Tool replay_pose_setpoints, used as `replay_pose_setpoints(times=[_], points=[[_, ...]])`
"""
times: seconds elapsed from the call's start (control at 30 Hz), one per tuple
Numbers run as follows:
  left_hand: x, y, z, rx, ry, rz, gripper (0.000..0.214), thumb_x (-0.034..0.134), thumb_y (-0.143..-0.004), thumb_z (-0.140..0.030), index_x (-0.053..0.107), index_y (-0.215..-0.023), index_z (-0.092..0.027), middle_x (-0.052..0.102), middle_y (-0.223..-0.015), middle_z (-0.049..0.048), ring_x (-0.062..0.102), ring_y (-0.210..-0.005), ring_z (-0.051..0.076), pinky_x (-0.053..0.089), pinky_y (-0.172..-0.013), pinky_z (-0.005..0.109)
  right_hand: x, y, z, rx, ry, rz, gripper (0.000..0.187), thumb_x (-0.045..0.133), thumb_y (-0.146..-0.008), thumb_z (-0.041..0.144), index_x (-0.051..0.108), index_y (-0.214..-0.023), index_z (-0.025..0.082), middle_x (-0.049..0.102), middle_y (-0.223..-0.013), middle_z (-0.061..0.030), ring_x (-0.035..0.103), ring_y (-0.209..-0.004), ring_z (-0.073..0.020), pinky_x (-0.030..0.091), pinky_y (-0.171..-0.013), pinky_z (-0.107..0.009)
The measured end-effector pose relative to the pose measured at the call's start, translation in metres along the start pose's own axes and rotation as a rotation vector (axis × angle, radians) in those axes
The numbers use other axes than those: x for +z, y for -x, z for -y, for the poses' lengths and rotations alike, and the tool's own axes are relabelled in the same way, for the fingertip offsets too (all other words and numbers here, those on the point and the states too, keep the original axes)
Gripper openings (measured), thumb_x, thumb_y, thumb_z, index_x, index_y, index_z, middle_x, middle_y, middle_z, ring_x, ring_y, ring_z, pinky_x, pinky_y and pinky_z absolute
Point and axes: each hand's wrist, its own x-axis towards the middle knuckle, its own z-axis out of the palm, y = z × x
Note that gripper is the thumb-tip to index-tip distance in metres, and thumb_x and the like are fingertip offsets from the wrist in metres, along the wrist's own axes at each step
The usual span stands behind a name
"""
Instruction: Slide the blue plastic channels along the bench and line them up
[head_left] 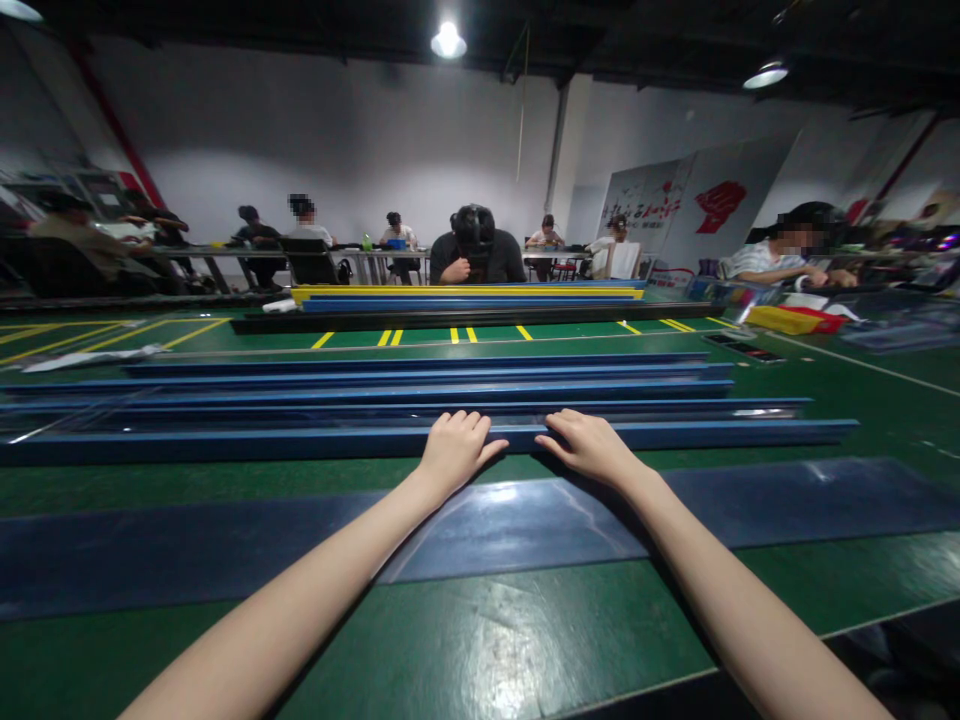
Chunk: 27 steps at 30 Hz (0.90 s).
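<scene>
– Blue rail [712, 434], where is it found?
– It is laid flat on the green bench [487, 640], right under both hands. It is very long, and it is stretched far out past the left hand [454, 450] on one side and far out past the right hand [589, 445] on the other.
– How is it held?
– The two hands are placed close together near its middle, palms down. The fingers are bent over its far edge, and the thumbs are laid along its near edge. So it is held by both hands, but only loosely, it seems.
– What else is seen around the hands?
– More blue rails [420, 385] are lined up just beyond the fingers, side by side. A dark flat sheet [825, 500] is spread on the bench under the wrists.
– What could go wrong?
– Only the middle is held, so the long ends could be left to sag or swing if the rail were lifted. The rails next to it could then be bumped and pushed out of line. With such a loose hold, the rail could also be tipped or dropped. Fingertips could be pinched too, because they are tucked into the gap beside the next rail.
</scene>
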Motion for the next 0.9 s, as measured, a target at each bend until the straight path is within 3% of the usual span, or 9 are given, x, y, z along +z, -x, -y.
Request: replay_pose_setpoints(times=[0.9], points=[[0.0003, 0.0002, -0.0003, 0.002, -0.006, -0.001, 0.037, 0.041, -0.083, -0.05, 0.056, -0.077, -0.016, 0.061, -0.073, 0.0052, 0.053, -0.071, 0.019, 0.028, -0.06, 0.03, 0.0002, 0.0008, -0.0003, -0.016, 0.014, -0.035, 0.029, 0.036, -0.087, 0.04, 0.055, -0.083, 0.018, 0.06, -0.083, -0.0056, 0.055, -0.076, -0.0156, 0.032, -0.061, -0.023]])
